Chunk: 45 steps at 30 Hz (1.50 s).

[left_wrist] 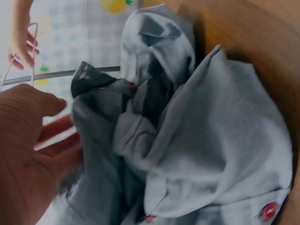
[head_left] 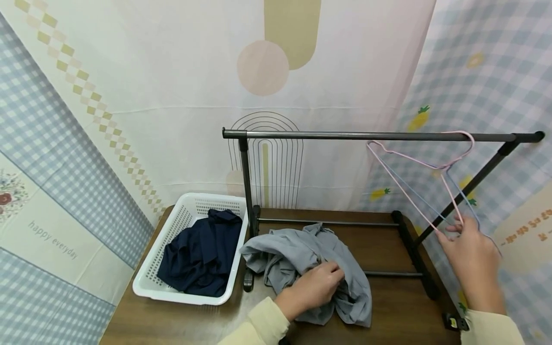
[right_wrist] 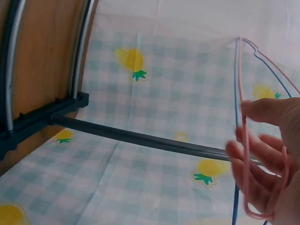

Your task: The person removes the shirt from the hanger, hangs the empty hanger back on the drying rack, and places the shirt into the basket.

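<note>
A crumpled grey garment point(head_left: 310, 249) with red buttons lies on the table under the rack. My left hand point(head_left: 316, 287) touches it; in the left wrist view the fingers point(left_wrist: 61, 147) meet the cloth and the thumb stands apart from them. My right hand point(head_left: 472, 251) holds the lower part of a pink hanger point(head_left: 401, 187), its thumb against the wire in the right wrist view. The pink hanger's hook loops over the rack's top rail point(head_left: 327, 135). A blue hanger point(right_wrist: 236, 89) is close behind the pink one, partly hidden by it.
A white perforated basket point(head_left: 144, 273) with a dark navy garment point(head_left: 202, 254) stands left of the rack. The black rack's feet and lower bars point(head_left: 392, 274) cross the wooden table point(head_left: 164, 323). Patterned cloth sheets point(head_left: 185, 72) hang around the table.
</note>
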Tool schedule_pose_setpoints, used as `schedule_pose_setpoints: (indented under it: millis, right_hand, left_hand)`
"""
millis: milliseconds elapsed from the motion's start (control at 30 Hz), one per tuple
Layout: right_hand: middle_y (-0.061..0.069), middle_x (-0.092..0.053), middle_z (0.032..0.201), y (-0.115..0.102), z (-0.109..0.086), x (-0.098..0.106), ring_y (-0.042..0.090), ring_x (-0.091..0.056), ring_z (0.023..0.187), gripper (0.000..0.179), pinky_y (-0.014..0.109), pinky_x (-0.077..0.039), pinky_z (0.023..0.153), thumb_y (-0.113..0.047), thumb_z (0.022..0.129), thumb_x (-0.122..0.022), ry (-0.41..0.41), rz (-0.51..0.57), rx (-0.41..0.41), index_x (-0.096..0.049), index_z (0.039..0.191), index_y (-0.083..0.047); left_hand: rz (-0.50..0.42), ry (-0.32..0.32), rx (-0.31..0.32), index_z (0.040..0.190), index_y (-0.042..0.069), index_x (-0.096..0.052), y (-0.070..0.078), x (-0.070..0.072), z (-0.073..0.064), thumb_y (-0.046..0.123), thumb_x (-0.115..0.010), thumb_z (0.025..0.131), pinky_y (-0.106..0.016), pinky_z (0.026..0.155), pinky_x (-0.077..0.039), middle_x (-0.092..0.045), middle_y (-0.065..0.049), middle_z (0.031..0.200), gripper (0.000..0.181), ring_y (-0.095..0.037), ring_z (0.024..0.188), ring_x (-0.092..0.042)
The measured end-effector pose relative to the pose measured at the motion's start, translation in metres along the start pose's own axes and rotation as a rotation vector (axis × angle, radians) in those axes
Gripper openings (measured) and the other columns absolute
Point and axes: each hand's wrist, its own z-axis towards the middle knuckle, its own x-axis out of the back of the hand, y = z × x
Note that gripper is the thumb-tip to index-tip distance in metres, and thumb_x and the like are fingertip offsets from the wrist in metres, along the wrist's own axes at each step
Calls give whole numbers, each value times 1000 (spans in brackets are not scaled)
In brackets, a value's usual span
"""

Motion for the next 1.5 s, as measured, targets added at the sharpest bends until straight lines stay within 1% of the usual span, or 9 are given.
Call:
schedule_pose_setpoints:
  millis: [100, 200, 333, 567, 767, 967, 1200, 1400, 1500]
  right_hand:
    - [33, -70, 104, -6, -7, -2, 52, -62, 67, 66, 54, -39, 44, -12, 73, -93, 165, -2, 66, -60, 127, 9]
    - [37, -64, 114, -10, -12, -2, 57, -59, 92, 75, 67, -46, 66, -11, 71, -91, 260, 9, 138, -57, 134, 9]
    - [38, -58, 125, -16, -16, -1, 61, -53, 104, 77, 70, -46, 84, -17, 73, -85, 363, 25, 245, -53, 137, 11]
    - [32, -59, 132, -38, -17, -4, 61, -54, 108, 69, 70, -45, 93, -46, 91, -63, 473, 106, 356, -59, 131, 11]
    - [34, -62, 127, -60, -22, -18, 57, -57, 107, 77, 68, -47, 86, -59, 100, -53, 425, 170, 440, -61, 129, 12]
    - [30, -57, 137, -75, -35, -40, 52, -54, 120, 79, 63, -46, 92, -62, 100, -52, 204, 246, 436, -58, 136, 8]
    - [27, -47, 149, -91, -55, -74, 49, -45, 134, 67, 66, -42, 100, -19, 86, -84, -132, 321, 346, -54, 140, 5]
    - [25, -26, 165, -97, -69, -102, 52, -31, 147, 79, 74, -34, 107, -38, 96, -75, -452, 364, 243, -38, 156, -2]
    - [26, -16, 169, -99, -75, -116, 53, -23, 151, 88, 76, -30, 110, -47, 97, -70, -570, 370, 214, -27, 162, -5]
  left_hand:
    - [-1, 101, -21, 115, 13, -70, -3, 14, 1, 12, -65, 100, -13, 84, -54, -67, 1, 109, 15, -8, 97, -66]
    - [2, 233, -16, 115, 10, -71, -12, 32, 1, 9, -71, 95, -17, 92, -55, -69, -3, 114, 21, -13, 104, -68]
    - [30, 335, 68, 118, 8, -70, -33, 55, -4, 11, -74, 92, -25, 100, -55, -68, -6, 120, 26, -19, 115, -67]
    - [-44, 280, 317, 135, 8, -64, -70, 84, -28, 24, -69, 100, -46, 112, -48, -62, -13, 139, 40, -32, 138, -54]
    - [-109, 180, 486, 148, 9, -53, -89, 90, -40, 37, -64, 103, -57, 116, -41, -51, -17, 153, 54, -38, 147, -43]
    - [-171, 47, 623, 157, 12, -44, -99, 82, -44, 47, -58, 104, -59, 123, -30, -40, -17, 162, 64, -38, 154, -31]
    - [-233, -25, 692, 160, 16, -39, -105, 61, -51, 54, -55, 103, -63, 123, -25, -34, -15, 166, 70, -38, 157, -24]
    - [-297, -59, 705, 163, 19, -33, -104, 41, -55, 59, -54, 102, -68, 121, -24, -28, -15, 169, 76, -41, 157, -21]
    - [-319, -95, 707, 164, 19, -29, -102, 31, -58, 62, -55, 100, -71, 120, -23, -25, -17, 170, 81, -43, 157, -19]
